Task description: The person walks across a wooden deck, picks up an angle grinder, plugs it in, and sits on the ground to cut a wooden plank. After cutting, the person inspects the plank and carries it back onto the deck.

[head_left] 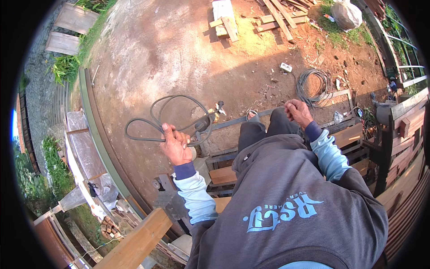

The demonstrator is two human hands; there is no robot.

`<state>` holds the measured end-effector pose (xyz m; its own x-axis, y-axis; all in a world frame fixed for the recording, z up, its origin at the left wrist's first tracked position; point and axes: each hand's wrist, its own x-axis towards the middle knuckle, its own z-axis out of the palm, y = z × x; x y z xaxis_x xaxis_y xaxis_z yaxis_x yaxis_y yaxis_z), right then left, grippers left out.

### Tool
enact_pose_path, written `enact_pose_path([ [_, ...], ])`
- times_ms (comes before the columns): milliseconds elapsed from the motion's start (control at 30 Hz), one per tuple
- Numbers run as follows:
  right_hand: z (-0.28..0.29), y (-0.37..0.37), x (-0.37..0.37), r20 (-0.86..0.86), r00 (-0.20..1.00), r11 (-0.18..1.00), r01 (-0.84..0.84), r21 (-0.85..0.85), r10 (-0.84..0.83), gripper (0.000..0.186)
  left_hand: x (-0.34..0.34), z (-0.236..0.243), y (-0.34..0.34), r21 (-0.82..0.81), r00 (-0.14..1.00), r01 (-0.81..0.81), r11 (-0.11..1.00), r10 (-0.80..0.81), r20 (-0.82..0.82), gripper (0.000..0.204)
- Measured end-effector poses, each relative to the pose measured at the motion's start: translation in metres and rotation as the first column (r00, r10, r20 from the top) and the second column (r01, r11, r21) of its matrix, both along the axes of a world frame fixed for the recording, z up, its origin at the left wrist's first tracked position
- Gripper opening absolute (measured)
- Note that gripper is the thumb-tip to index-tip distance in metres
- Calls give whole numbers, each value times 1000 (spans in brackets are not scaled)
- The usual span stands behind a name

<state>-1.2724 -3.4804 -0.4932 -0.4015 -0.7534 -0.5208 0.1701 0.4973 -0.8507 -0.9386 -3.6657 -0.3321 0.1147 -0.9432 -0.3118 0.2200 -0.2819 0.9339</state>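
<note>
Left hand grips one looped cable; right hand by one knee.

At lower centre, a dark grey shirt bears blue lettering; light-blue sleeves end in navy cuffs; trousers are black.

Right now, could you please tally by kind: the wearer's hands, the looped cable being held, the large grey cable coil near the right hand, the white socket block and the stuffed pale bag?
Hands: 2 (left hand, right hand)
Looped cable: 1
Grey cable coil: 1
White socket block: 1
Stuffed pale bag: 1
Total: 6
</note>
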Motion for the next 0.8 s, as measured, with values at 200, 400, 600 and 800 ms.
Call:
enact_pose_path([
  [200,-13,-121,48,-170,934,929,-339,-148,314,24,-75,-27,-116,77,992,129,989,-128,-21,40],
  [400,-70,-187,14,170,985,1000,-2,23,-2,26,-169,-44,-187,100,945,327,940,-322,-62,41],
  [600,-158,-257,-49,202,885,894,362,265,-419,32,-257,-43,-206,161,808,587,793,-584,-70,40],
  [800,-130,-309,-118,74,903,742,298,601,-423,57,-314,-48,-214,222,706,706,672,-690,-158,40],
])
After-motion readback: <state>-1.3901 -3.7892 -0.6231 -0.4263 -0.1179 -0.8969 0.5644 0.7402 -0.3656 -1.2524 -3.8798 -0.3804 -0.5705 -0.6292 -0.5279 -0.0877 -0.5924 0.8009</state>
